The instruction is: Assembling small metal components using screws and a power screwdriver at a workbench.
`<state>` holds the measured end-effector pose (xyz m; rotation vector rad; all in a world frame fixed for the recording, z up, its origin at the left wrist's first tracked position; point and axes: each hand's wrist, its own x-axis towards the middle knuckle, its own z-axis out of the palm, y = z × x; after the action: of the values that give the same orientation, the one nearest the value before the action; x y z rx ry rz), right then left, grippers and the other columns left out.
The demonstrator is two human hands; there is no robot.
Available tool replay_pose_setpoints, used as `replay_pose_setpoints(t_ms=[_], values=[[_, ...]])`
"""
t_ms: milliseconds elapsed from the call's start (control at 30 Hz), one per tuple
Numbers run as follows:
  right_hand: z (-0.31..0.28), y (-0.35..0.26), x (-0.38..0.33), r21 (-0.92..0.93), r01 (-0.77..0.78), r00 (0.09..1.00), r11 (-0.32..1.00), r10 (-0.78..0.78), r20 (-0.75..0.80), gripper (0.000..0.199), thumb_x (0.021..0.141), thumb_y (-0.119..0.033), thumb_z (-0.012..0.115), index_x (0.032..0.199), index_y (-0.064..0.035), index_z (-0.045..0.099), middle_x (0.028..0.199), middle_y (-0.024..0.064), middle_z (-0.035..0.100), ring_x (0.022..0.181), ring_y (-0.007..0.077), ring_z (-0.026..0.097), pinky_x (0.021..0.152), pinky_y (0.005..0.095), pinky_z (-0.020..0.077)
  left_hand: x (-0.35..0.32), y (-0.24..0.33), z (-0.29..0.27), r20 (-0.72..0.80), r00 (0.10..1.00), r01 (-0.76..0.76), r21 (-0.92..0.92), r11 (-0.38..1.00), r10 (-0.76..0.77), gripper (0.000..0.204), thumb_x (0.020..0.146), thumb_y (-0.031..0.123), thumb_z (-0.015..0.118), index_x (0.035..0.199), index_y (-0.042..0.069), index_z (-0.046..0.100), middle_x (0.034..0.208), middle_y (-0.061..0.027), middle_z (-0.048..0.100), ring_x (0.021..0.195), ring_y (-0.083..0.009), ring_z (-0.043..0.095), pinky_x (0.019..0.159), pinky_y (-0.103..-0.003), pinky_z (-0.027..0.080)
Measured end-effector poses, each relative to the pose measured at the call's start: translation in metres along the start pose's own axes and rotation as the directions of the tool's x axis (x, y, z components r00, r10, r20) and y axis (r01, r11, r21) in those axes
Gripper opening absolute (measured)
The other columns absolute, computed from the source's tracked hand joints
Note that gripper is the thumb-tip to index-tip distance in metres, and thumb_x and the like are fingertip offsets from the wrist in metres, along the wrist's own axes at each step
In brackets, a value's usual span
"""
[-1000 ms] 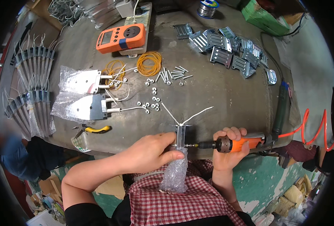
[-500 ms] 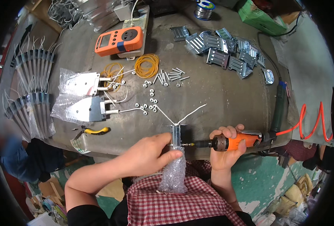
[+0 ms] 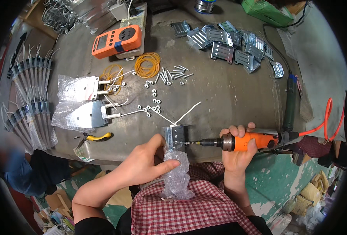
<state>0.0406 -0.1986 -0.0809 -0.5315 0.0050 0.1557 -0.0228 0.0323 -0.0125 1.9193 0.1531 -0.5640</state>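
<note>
The plate (image 3: 178, 135), long axis crossing the bench's (image 3: 228, 102) near edge, is clamped in the left hand (image 3: 146, 159), while the right hand (image 3: 235, 157), gripping the driver (image 3: 246, 142), aims its bit (image 3: 195, 143) leftward along that edge.

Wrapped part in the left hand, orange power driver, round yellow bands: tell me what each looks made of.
The wrapped part looks like bare or plated metal, probably steel: it has crisp edges and glints. Its wrap seems clear bubble plastic, being see-through and knobbly.

The power driver has a smooth orange housing, plastic or painted metal.

The yellow bands look like rubber, judging by their loose, thin loops.
</note>
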Motion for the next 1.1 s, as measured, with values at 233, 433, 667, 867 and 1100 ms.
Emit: replay_pose_setpoints(t_ms=[233,433,667,867,1100], values=[[-0.001,-0.001,-0.004,-0.025,-0.002,1.000,1.000,0.002,0.021,0.043,0.078,-0.030,0.066,0.113,-0.0184,0.046,0.087,-0.0004,0.052,0.088,0.0160,0.047,0.089,0.0395,0.0350,0.001,0.006,-0.005,0.020,0.999,0.023,0.075,0.997,-0.024,0.050,0.078,0.037,0.067,0.097,-0.001,0.040,0.072,-0.0192,0.060,0.068,-0.0320,0.063,0.060,-0.038,0.049],[0.014,0.001,-0.001,-0.119,0.038,0.998,0.992,-0.032,0.052,0.044,0.077,-0.031,0.067,0.113,-0.0180,0.045,0.086,-0.0004,0.052,0.088,0.0159,0.048,0.091,0.0392,0.0349,-0.002,0.017,0.002,-0.039,0.999,0.021,0.160,0.987,-0.015,0.045,0.077,0.029,0.067,0.093,-0.002,0.040,0.066,-0.0173,0.058,0.059,-0.0316,0.060,0.055,-0.037,0.048],[0.051,-0.027,0.008,0.446,0.111,0.984,0.888,-0.162,0.078,0.041,0.078,-0.022,0.067,0.113,-0.0166,0.046,0.085,-0.0027,0.046,0.090,0.0129,0.046,0.092,0.0375,0.0347,0.007,0.022,0.018,-0.232,0.508,-0.665,0.507,0.549,0.830,0.019,0.075,0.006,0.061,0.083,0.002,0.044,0.105,-0.0277,0.054,0.085,-0.0306,0.062,0.061,-0.034,0.053],[0.011,-0.016,-0.003,0.387,0.024,0.997,0.922,-0.049,0.055,0.040,0.079,-0.019,0.065,0.113,-0.0158,0.046,0.085,-0.0012,0.046,0.089,0.0143,0.046,0.092,0.0377,0.0347,0.022,-0.014,0.040,-0.264,0.683,-0.534,0.455,0.713,0.681,0.037,0.080,0.005,0.052,0.114,-0.006,0.045,0.123,-0.0213,0.045,0.112,-0.0349,0.047,0.094,-0.040,0.039],[-0.007,-0.009,-0.003,0.303,0.035,0.999,0.952,-0.043,0.020,0.039,0.079,-0.021,0.064,0.113,-0.0160,0.046,0.087,0.0003,0.047,0.090,0.0152,0.045,0.091,0.0382,0.0345,0.049,-0.019,-0.017,-0.172,0.603,-0.299,0.857,0.420,0.779,0.026,0.064,0.005,0.057,0.089,0.002,0.063,0.100,-0.0091,0.059,0.090,-0.0239,0.058,0.074,-0.032,0.048]])
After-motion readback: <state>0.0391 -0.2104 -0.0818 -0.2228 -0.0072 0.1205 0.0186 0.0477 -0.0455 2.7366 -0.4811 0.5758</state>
